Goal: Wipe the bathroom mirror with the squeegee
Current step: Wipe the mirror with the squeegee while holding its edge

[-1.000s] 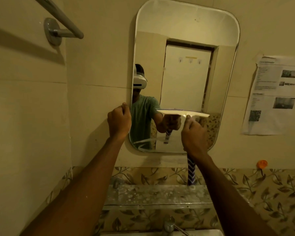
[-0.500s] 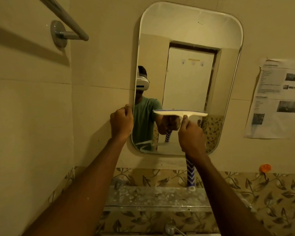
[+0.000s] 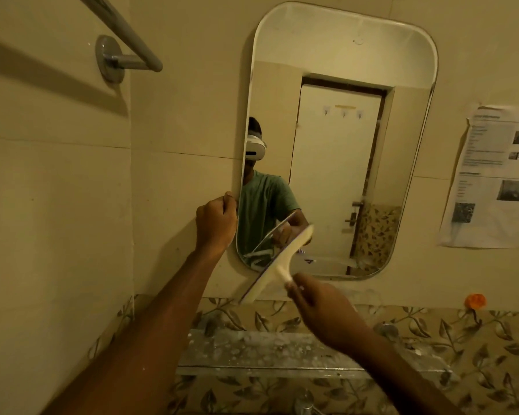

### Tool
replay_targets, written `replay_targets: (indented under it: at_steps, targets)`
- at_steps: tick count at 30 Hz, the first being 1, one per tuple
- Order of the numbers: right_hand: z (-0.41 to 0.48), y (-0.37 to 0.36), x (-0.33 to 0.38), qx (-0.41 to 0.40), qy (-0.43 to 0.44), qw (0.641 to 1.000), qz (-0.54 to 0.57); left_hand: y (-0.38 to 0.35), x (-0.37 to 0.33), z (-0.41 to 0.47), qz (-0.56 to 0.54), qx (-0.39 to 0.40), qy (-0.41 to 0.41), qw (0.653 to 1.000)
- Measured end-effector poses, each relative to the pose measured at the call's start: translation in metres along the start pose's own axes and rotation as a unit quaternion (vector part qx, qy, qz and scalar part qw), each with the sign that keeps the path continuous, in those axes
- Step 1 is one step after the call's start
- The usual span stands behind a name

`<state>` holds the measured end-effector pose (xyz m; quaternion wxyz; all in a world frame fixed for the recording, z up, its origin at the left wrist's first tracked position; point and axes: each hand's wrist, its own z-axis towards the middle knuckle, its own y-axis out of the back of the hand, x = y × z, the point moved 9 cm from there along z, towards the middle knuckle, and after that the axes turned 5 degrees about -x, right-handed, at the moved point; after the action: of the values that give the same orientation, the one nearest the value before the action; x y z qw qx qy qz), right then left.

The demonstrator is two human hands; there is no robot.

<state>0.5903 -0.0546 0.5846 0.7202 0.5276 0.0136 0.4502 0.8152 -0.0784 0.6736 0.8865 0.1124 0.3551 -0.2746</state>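
Our right hand (image 3: 321, 310) holds the squeegee (image 3: 277, 265) by its handle, fingers curled round it. The blade lies up-left of them, slanting from lower left to upper right over the bottom left corner of the mirror (image 3: 342, 40). Our left hand (image 3: 216, 223), fingers curled, grips the left rim.

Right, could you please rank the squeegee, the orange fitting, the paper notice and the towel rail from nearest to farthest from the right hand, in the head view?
1. squeegee: in the right hand's grip, by the lower left corner of the mirror.
2. orange fitting: on the wall, to the right.
3. paper notice: higher up on the right.
4. towel rail: far upper left.
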Motion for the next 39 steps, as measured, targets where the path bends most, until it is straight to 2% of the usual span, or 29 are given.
replay_targets:
  at_steps: [4,9,19,24,29,31,35,39]
  targets:
    - [0.02,-0.028,0.017,0.037,0.093,0.977,-0.189,0.003,-0.001,-0.003,0.0,0.001,0.008,1.0]
    - [0.04,-0.039,0.032,-0.005,0.175,0.933,-0.315,0.003,0.003,-0.004,0.001,0.002,0.056,0.998]
    - [0.053,-0.031,-0.011,-0.03,0.127,0.947,-0.294,0.003,-0.004,-0.008,0.024,-0.026,0.074,0.997]
    - [0.036,0.0,-0.065,-0.011,0.051,0.95,-0.309,0.002,-0.001,-0.011,0.025,-0.043,0.078,0.996]
    - [0.047,-0.021,-0.02,-0.03,0.131,0.946,-0.294,0.002,-0.005,-0.015,0.056,-0.066,0.068,0.994]
    - [0.057,-0.031,-0.006,-0.052,0.132,0.947,-0.287,0.002,-0.006,-0.017,0.058,-0.077,0.066,0.993]
    - [0.06,-0.021,-0.036,-0.03,0.075,0.97,-0.23,0.002,-0.006,-0.019,0.071,-0.088,0.065,0.991]
    - [0.046,0.009,-0.089,-0.021,-0.001,0.975,-0.222,0.002,-0.007,-0.022,0.097,-0.094,0.074,0.988]
